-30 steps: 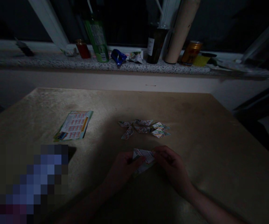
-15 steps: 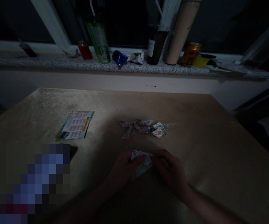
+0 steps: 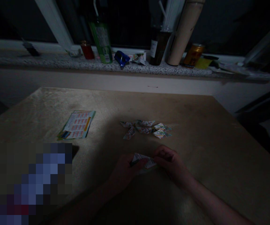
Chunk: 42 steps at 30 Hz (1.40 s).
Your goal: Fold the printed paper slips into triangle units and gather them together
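A printed sheet of paper [image 3: 150,162], partly folded into a pointed shape, is held low over the near middle of the table. My left hand [image 3: 125,165] grips its left side, thumb on top. At the paper's right end, my right hand [image 3: 169,159] pinches the edge between thumb and fingers. Just beyond my hands lie several small folded paper pieces [image 3: 144,129] of the same printed kind, pointed and close together. To the left rests a stack of printed leaflets [image 3: 78,125]. The underside of the held paper is hidden.
The brown table [image 3: 184,109] meets a wall below a granite windowsill [image 3: 62,62]. On the sill stand a green bottle [image 3: 103,43], a dark bottle [image 3: 157,47], a red jar [image 3: 87,51], a cardboard tube [image 3: 184,34] and an orange can [image 3: 193,55]. A pixelated patch covers the lower left.
The lower flap of the paper has been folded up, so less of it hangs toward me. My right hand has turned and raised its fingers slightly. The view has shifted a little.
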Motion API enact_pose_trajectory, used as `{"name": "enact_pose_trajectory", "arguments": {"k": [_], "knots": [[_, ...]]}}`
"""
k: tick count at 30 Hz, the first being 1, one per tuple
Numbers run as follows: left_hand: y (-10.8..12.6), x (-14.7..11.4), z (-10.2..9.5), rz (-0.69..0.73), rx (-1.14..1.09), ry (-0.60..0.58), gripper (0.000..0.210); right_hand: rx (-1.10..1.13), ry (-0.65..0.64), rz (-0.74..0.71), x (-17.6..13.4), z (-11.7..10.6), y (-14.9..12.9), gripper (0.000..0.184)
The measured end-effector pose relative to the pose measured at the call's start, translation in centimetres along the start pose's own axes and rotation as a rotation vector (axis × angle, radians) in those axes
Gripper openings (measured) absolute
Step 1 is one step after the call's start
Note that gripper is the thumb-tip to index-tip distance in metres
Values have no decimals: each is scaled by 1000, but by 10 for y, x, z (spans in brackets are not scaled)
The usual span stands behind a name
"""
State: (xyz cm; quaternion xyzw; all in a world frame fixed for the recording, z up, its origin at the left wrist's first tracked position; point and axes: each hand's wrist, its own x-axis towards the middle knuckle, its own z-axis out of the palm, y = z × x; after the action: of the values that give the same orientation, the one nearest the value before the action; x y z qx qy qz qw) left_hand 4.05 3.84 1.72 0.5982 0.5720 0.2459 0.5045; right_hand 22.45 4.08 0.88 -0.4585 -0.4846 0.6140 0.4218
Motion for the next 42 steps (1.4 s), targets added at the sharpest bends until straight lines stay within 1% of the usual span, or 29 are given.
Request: {"name": "enact_pose_trajectory", "arguments": {"k": [2,5,7,9,12,15,16,18,19,21,24,29,33,37,42], "knots": [[-2,0,0,19,5,3,36,-115,-85,-48,-1,-3,-3,22],[-5,-1,0,53,23,0,33,-426,-183,-171,-6,-6,-7,30],[-5,-1,0,78,28,-24,31,-569,-259,-198,-10,-7,-7,33],[-4,-1,0,85,37,-30,31,-658,-294,-220,-11,-7,-5,31],[0,0,0,43,20,-3,33,-723,-272,-269,-10,-5,-2,29],[2,2,-3,34,-119,56,25,-731,-173,-322,-9,-4,-2,28],[2,3,-5,36,-194,80,29,-723,-129,-338,-8,-3,-2,28],[2,5,-7,25,-325,83,37,-699,-62,-358,-8,-4,-3,27],[1,5,-8,7,-350,76,35,-687,-48,-361,-7,-4,-4,27],[0,6,-8,-30,-312,66,32,-669,-59,-347,-7,-5,-5,28],[-1,6,-7,-56,-217,71,38,-640,-124,-292,-8,-6,-5,31],[2,4,-7,-31,-195,45,37,-451,-170,-148,-8,-6,-3,46],[4,4,-7,-24,-181,18,37,-374,-181,-65,-7,-5,-2,51],[3,4,-6,-42,-156,41,38,-363,-205,-47,-6,-4,-2,49],[-2,4,-5,-67,-217,19,39,-400,-180,-76,-8,-4,-4,46]]}}
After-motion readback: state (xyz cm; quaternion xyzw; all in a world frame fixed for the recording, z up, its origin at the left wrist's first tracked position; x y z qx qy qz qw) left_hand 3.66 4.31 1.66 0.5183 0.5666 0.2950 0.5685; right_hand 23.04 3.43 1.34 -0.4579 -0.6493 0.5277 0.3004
